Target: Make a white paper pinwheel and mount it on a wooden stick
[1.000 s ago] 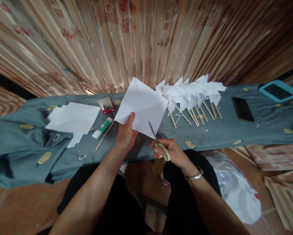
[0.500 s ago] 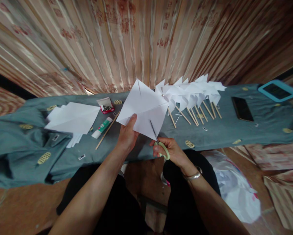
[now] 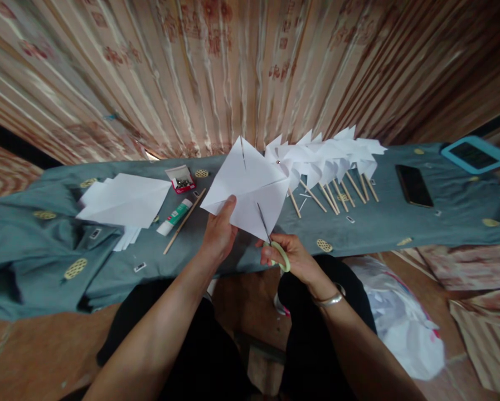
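- My left hand (image 3: 219,236) was pinched on the creased paper square (image 3: 250,186), held up over the surface (image 3: 400,228).
- My right hand (image 3: 294,259) was clamped on the scissors (image 3: 270,236), blades in one diagonal crease.
- Beyond the right grip lay finished pinwheels (image 3: 329,161); beyond the left, uncut paper squares (image 3: 124,203), so I judged the batch partly done.
- Room near both grips looked open.

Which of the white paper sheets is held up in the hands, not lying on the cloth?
The creased square sheet in the middle: the left hand pinches its lower edge while scissors in the right hand cut into it. The stack of sheets lies flat at left.
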`<control>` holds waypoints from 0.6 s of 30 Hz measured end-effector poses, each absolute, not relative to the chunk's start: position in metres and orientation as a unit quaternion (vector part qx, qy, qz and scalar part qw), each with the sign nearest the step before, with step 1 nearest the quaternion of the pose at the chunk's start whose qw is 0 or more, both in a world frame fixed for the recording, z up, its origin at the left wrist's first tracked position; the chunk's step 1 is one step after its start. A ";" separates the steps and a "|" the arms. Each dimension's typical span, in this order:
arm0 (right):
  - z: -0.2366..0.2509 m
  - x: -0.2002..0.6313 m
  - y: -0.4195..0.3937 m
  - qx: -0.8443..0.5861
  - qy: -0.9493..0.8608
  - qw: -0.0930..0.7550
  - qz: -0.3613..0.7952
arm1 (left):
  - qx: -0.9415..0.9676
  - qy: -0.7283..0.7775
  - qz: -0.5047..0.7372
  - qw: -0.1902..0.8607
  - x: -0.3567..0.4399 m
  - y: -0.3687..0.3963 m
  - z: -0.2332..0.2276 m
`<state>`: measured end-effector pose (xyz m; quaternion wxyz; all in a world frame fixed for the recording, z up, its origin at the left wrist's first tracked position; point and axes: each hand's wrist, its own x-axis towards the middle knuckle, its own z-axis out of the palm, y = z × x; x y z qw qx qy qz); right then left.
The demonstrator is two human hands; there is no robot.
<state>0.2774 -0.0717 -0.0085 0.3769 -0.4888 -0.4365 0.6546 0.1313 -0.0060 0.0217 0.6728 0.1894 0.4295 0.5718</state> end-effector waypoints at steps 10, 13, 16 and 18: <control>-0.008 0.278 -0.071 -0.483 -0.448 0.368 0.656 | 0.182 0.436 0.572 0.670 0.131 -0.006 0.024; -0.007 0.277 -0.071 -0.487 -0.443 0.371 0.655 | 0.187 0.431 0.575 0.670 0.131 -0.006 0.024; -0.007 0.275 -0.071 -0.492 -0.431 0.384 0.651 | 0.189 0.429 0.575 0.671 0.131 -0.007 0.024; -0.007 0.274 -0.071 -0.496 -0.423 0.387 0.652 | 0.188 0.428 0.576 0.671 0.130 -0.007 0.024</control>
